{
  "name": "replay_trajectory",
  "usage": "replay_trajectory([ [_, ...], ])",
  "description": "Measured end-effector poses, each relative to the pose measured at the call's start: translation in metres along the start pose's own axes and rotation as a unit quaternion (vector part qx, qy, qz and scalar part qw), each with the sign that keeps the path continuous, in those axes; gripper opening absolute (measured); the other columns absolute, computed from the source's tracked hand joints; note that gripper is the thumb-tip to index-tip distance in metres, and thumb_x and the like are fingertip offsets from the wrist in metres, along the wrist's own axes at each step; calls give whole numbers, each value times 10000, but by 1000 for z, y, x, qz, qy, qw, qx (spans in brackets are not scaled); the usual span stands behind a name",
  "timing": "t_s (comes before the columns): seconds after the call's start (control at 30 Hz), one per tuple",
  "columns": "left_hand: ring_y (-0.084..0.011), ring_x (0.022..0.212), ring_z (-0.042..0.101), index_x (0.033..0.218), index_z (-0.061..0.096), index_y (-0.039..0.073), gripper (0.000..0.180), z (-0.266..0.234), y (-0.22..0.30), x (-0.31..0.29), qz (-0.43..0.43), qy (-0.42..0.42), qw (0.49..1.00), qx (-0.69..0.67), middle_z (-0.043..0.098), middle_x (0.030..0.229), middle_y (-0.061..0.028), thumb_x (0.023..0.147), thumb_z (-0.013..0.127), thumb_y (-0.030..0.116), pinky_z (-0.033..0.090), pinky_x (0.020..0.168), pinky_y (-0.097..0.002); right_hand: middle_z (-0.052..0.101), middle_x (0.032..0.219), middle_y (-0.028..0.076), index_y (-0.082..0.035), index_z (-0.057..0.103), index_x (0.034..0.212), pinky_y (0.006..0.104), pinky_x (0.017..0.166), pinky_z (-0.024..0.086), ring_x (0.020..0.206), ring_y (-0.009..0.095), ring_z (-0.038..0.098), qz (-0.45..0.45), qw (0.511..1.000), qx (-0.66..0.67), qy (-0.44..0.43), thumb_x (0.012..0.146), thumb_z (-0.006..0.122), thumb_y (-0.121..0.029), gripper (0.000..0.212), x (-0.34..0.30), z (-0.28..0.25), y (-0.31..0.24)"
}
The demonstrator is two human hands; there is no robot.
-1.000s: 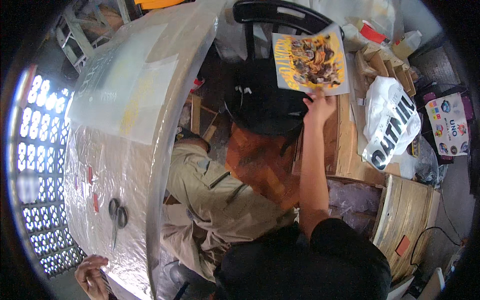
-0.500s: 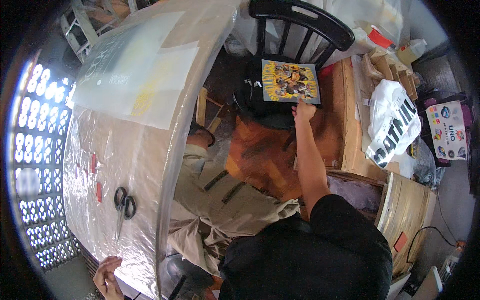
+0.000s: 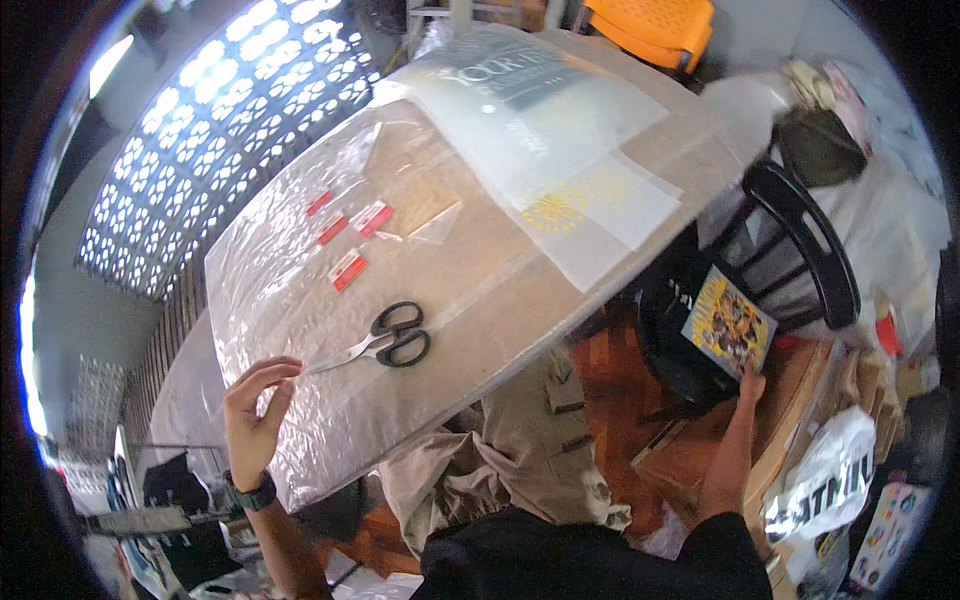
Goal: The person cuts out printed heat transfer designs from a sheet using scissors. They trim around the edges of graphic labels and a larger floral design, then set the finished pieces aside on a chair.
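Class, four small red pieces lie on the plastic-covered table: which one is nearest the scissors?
The red-and-white piece lowest in the picture, just above the scissors; the other three all lie higher up, farther from them.

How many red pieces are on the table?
4: near piece, closest to the scissors; middle-left piece; middle-right piece; far piece. The sheets might hide others.

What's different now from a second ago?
The colourful print has been lowered over the seat of the black chair, the right hand still at its edge. The left hand has moved closer to the tips of the scissors. The scissors and red slips stay on the table.
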State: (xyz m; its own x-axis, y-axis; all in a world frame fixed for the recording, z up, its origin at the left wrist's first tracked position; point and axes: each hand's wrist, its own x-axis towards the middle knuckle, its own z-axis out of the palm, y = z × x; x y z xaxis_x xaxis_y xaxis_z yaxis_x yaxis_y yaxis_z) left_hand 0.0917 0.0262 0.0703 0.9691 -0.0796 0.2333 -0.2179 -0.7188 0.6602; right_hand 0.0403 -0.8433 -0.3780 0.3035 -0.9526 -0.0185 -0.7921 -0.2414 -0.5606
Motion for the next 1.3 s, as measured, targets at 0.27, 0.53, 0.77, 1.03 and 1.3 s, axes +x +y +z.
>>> replay_trajectory([
  [0.27, -194, 994, 696, 1070, 731, 15, 185, -9, 0, 31, 25, -3, 999, 42, 735, 1100, -108, 888, 693, 18, 527, 851, -310, 597, 1243, 203, -9, 578, 1313, 491, 922, 520, 1084, 378, 613, -151, 979, -9, 137, 983, 572, -465, 563, -107, -72, -143],
  [0.53, -285, 967, 688, 1096, 728, 58, 225, 28, -49, 138, 90, 45, 990, 99, 704, 1112, -128, 915, 694, 186, 563, 794, -364, 633, 1095, 132, -11, 672, 1100, 366, 879, 507, 1027, 277, 616, -553, 778, 286, 84, 946, 629, -21, 159, -271, -141, -358],
  [0.77, -259, 1064, 669, 1093, 719, 40, 214, 13, 7, 88, 141, 5, 987, 81, 699, 1176, -129, 884, 711, 89, 525, 867, -352, 682, 1108, 139, 17, 637, 1153, 359, 914, 506, 1019, 232, 654, -546, 743, 360, -143, 928, 689, -199, 316, -342, -156, -516],
  [1.03, -287, 909, 720, 959, 736, 3, 137, -20, 22, -15, 44, -36, 998, 17, 731, 967, -153, 822, 729, 6, 547, 823, -354, 595, 1305, 215, -19, 584, 1294, 485, 969, 485, 1175, 349, 604, -728, 683, 14, 68, 838, 742, -437, 638, -432, -76, -592],
  [1.3, -277, 816, 718, 898, 740, 7, 81, -44, 3, -54, 33, 23, 999, 33, 731, 897, -148, 821, 714, 1, 551, 741, -344, 731, 864, 140, -25, 720, 922, 412, 728, 535, 827, 308, 692, -675, 714, 60, -175, 866, 734, -288, 270, -419, -92, -626],
])
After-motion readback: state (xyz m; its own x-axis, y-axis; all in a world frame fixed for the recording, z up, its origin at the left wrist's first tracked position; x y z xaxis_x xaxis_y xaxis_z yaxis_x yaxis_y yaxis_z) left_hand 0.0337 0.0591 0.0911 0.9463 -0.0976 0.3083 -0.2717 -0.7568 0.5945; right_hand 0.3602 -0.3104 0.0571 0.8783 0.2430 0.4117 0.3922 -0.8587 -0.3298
